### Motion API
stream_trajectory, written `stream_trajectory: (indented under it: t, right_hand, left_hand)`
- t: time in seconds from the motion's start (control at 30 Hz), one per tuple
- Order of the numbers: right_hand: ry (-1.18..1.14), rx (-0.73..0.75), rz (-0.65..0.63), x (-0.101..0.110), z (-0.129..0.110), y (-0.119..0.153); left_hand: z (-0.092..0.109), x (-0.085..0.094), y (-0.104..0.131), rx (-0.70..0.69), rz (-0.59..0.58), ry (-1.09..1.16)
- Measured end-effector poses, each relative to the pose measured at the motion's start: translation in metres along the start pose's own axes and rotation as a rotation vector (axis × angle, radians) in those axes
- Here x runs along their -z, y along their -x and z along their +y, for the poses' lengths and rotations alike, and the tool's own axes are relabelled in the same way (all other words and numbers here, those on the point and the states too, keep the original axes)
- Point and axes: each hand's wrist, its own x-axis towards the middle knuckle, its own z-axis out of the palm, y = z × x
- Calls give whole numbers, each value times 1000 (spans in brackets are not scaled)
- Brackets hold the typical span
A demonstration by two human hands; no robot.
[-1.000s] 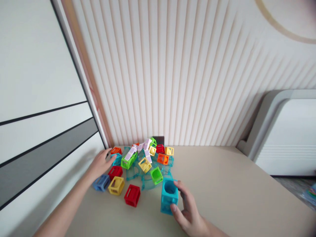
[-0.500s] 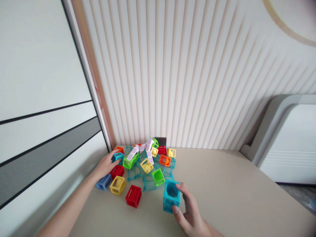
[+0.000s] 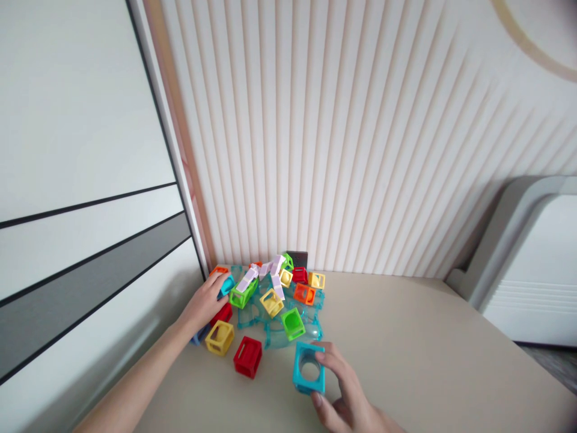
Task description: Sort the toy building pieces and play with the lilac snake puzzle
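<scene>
In the head view, the handling looks to be at an early stage: one blue cube (image 3: 298,364) is picked out at the near side, while the other pieces lie loose towards the far left of the table (image 3: 406,343). A red block (image 3: 247,357), a yellow block (image 3: 220,338) and a green block (image 3: 293,323) sit apart at the near edge of that heap, beside teal track pieces (image 3: 276,338). The right hand (image 3: 347,391) pinches the cube between thumb and fingers, its round hole facing the viewer. The left hand (image 3: 205,305) reaches far left, part-open, fingers spread around a turquoise block (image 3: 226,285); whether it grips firmly, I cannot tell.
</scene>
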Motion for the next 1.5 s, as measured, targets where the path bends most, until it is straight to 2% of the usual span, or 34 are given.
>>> stream_trajectory:
  t: [0.2, 0.7, 1.07, 1.5]
  right_hand:
    - [-17, 44, -42, 4, -8, -10]
    - [112, 55, -10, -3, 1, 0]
    - [81, 32, -36, -3, 2, 0]
    - [80, 26, -20, -2, 0, 0]
  left_hand:
    - [0, 4, -5, 50, 36, 59]
    - [-11, 6, -13, 227, 9, 158]
    - [-3, 7, -14, 271, -71, 223]
    - [3, 12, -20, 371, -92, 324]
